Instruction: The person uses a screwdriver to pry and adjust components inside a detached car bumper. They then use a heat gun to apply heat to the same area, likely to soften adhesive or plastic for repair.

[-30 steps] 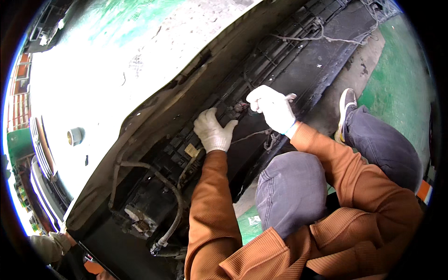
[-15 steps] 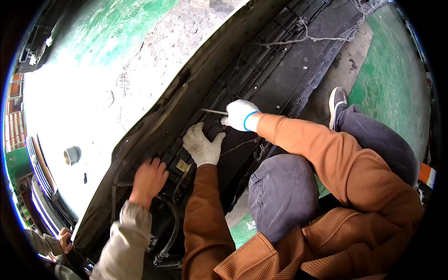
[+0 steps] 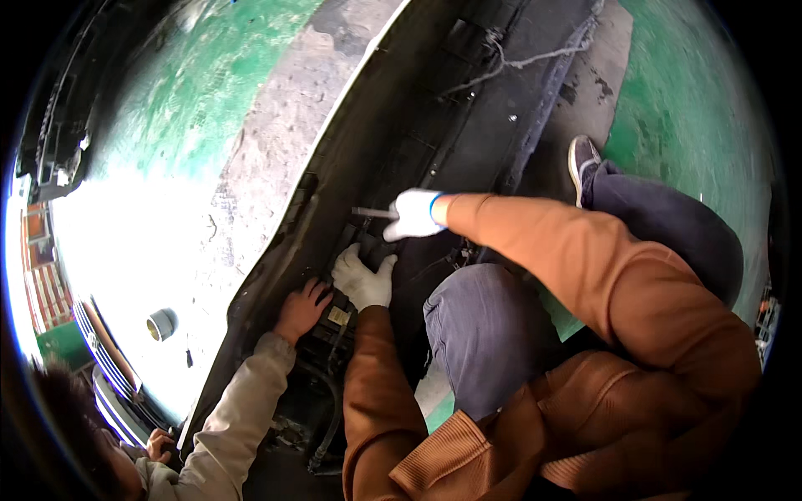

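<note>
**Right hand (image 3: 413, 215) closed round a thin grey tool (image 3: 373, 213); left hand (image 3: 363, 277) laid spread on a black ribbed part (image 3: 332, 333)**

Right hand: white glove, with a blue band seen at the wrist. The tool is gripped at one end; its free end is pointed to the left, above the dark inner side of a long black panel (image 3: 480, 138).

Left hand: white glove, fingers spread and thumb held apart. It is placed palm down on the ribbed part, just below the tool. Whether anything is pinched beneath it cannot be told.

Ribbed part: set inside the panel, partly covered by hands. A small yellow label (image 3: 338, 316) is carried on it, just beside the left wrist.

Co-worker: one bare hand (image 3: 303, 311) is rested on the ribbed part, left of the label; the arm is covered by a beige sleeve (image 3: 251, 388). A second bare hand (image 3: 159, 444) is seen near the panel's lower-left end.

Fittings: a black hose (image 3: 332, 409) is curved below the label; a grey wire (image 3: 543, 59) is strung across the panel's far end.

Floor (image 3: 668, 125): painted green, with grey patches. A short round can (image 3: 160, 324) is stood to the panel's left, well apart from the hands.
</note>
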A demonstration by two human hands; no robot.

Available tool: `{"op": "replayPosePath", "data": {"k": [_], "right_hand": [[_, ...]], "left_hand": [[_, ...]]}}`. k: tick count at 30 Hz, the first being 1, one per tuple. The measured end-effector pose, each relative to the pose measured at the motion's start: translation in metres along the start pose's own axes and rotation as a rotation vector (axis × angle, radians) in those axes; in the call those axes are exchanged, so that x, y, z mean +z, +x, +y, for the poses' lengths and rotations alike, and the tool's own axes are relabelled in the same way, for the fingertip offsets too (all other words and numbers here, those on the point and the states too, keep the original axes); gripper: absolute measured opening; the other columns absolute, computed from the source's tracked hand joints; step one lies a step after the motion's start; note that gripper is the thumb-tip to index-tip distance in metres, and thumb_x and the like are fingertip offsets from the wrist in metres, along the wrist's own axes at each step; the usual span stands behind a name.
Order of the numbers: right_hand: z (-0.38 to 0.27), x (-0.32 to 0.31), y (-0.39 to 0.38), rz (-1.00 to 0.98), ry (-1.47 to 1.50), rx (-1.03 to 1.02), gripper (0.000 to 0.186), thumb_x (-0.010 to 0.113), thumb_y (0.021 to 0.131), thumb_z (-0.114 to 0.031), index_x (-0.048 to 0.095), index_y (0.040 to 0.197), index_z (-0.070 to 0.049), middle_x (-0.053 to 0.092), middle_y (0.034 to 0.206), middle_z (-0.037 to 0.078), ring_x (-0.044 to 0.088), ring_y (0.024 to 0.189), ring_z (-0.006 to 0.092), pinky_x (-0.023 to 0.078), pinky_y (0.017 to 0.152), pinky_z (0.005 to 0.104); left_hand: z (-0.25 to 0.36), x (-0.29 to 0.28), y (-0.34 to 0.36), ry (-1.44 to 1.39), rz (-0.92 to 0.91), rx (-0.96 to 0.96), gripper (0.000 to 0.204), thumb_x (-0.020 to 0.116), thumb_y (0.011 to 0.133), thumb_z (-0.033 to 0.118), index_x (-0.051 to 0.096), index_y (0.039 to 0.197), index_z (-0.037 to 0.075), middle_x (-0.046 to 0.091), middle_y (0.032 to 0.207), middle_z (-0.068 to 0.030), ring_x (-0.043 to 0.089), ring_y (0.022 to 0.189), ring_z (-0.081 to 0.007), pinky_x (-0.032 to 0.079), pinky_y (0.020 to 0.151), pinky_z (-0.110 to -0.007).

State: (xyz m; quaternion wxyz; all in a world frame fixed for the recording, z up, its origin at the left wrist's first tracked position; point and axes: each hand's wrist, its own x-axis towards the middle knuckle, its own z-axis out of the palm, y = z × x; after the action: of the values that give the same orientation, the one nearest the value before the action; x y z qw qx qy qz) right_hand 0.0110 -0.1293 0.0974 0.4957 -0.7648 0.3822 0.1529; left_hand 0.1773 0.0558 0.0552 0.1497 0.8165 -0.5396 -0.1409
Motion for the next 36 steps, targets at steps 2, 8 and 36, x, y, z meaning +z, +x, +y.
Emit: {"op": "replayPosePath", "data": {"k": [2,8,36], "right_hand": [[0.03,-0.039,-0.038,0.085,0.446,0.131,0.045,0.073,0.095,-0.046,0.08,0.103,-0.002,0.077,0.088,0.011,0.072,0.076,0.0227,0.059,0.069,0.0418],[0.092,-0.108,-0.111,0.39,0.908,0.252,0.02,0.072,0.104,-0.031,0.075,0.1,-0.012,0.073,0.089,0.002,0.06,0.062,0.0094,0.052,0.056,0.0295],[0.2,-0.134,-0.083,-0.249,-0.853,-0.019,0.022,0.068,0.087,-0.013,0.085,0.095,-0.002,0.082,0.091,0.015,0.08,0.08,0.0307,0.063,0.077,0.0426]], "left_hand": [[0.014,0.015,0.009,-0.023,-0.014,0.055,0.087,0.101,0.069,0.042,0.062,0.137,0.004,0.064,0.131,-0.0207,0.056,0.127,-0.0425,0.043,0.11,-0.056],[0.001,0.006,-0.005,0.054,-0.031,-0.025,0.091,0.098,0.074,0.045,0.057,0.145,0.005,0.059,0.139,-0.0213,0.052,0.132,-0.0434,0.043,0.112,-0.057],[0.062,-0.005,-0.161,-0.179,0.019,-0.291,0.059,0.076,0.099,0.04,0.062,0.142,0.003,0.063,0.144,-0.0231,0.058,0.136,-0.0409,0.047,0.116,-0.05]]}}
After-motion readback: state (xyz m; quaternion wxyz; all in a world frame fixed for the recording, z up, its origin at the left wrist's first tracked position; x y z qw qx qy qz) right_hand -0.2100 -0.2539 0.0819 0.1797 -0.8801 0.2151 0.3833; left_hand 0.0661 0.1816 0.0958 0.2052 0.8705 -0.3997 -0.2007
